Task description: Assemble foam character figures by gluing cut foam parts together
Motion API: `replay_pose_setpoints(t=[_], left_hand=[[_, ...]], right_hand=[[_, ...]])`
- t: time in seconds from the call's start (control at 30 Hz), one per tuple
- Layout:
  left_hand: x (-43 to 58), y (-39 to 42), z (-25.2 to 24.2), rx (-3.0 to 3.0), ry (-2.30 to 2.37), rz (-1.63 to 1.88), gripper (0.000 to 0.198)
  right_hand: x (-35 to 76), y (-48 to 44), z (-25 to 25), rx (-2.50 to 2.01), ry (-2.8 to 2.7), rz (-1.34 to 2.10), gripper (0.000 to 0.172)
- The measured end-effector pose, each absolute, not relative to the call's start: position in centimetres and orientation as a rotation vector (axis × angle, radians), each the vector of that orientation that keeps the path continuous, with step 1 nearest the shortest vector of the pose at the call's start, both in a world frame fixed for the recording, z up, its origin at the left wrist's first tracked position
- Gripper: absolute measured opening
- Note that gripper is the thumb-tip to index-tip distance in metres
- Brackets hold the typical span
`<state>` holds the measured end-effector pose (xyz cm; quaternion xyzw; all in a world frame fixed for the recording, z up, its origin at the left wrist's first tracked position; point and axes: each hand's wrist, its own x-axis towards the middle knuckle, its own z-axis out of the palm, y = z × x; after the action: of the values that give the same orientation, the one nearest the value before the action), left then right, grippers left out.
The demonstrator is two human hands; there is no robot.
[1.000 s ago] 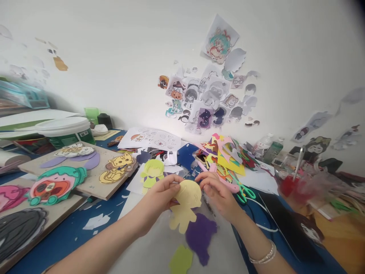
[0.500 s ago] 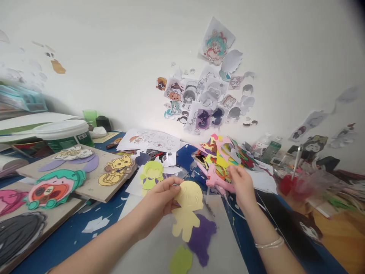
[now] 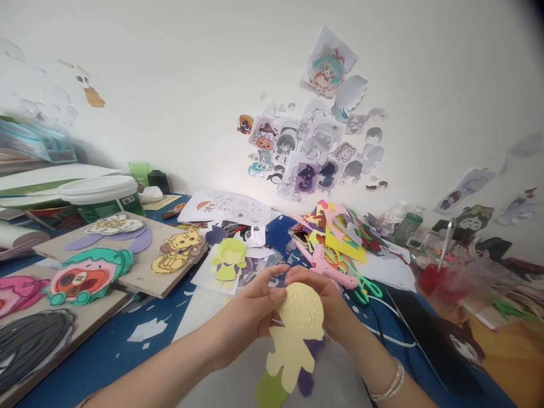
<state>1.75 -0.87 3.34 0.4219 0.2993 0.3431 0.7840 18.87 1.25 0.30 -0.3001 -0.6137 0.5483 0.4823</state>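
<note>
A pale yellow doll-shaped cutout [image 3: 293,345] hangs upright in front of me. My left hand [image 3: 250,309] pinches its head at the upper left edge. Behind the head's upper right edge, my right hand [image 3: 329,300] curls round and also holds the cutout, some of its fingers hidden. Under the cutout lie a purple piece [image 3: 306,383] and a green piece [image 3: 271,390], both partly covered, on a grey sheet [image 3: 204,334]. Beyond my left hand, a light green doll figure [image 3: 229,260] rests on white paper.
A pink glue gun [image 3: 329,269] and green-handled scissors [image 3: 366,288] lie beyond my right hand, by a pile of coloured scraps [image 3: 346,238]. Boards with painted figures [image 3: 140,277] and a white-lidded tub [image 3: 100,190] stand left. A black panel [image 3: 429,334] lies right.
My right hand has come left from beside the glue gun to the yellow cutout and closed on it. The cutout and my left hand have shifted slightly right. The scissors now show.
</note>
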Motion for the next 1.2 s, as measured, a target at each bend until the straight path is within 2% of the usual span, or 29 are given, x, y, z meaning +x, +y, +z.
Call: replay_pose_setpoints(t=[0.13, 0.4, 0.57, 0.67, 0.7, 0.8, 0.9, 0.97, 1.1, 1.2], left_hand=[[1.7, -0.9, 3.2, 0.887, 0.634, 0.697, 0.053], [1.9, -0.5, 3.0, 0.916, 0.633, 0.682, 0.036], [1.6, 0.1, 2.0, 1.578, 1.179, 0.776, 0.026], [1.9, -0.4, 1.0, 2.012, 1.297, 0.548, 0.026], [2.2, -0.8, 0.7, 2.075, 1.295, 0.429, 0.028], [3.3, -1.9, -0.2, 2.203, 1.350, 0.232, 0.062], [3.9, -2.5, -0.5, 2.154, 1.329, 0.222, 0.072], [3.9, -2.5, -0.4, 2.068, 1.285, 0.289, 0.067], [3.5, -2.3, 0.1, 1.817, 1.144, 0.404, 0.042], [3.4, -1.6, 0.2, 1.656, 1.076, 0.525, 0.038]], right_hand=[[18.6, 1.3, 0.0, -0.694, -1.445, 1.384, 0.005], [19.7, 1.5, 0.3, -0.554, -1.494, 1.351, 0.006], [21.5, 1.9, 0.8, -0.521, -1.451, 1.274, 0.007], [22.5, 2.2, 1.2, -0.521, -1.406, 1.188, 0.008], [22.7, 2.3, 1.4, -0.522, -1.387, 1.179, 0.008], [22.9, 2.3, 2.0, -0.518, -1.307, 1.194, 0.008], [22.7, 2.1, 2.6, -0.499, -1.212, 1.211, 0.010], [22.5, 2.0, 2.9, -0.492, -1.171, 1.227, 0.012], [22.4, 1.9, 3.2, -0.504, -1.154, 1.229, 0.016], [22.5, 1.9, 3.1, -0.525, -1.175, 1.208, 0.015]])
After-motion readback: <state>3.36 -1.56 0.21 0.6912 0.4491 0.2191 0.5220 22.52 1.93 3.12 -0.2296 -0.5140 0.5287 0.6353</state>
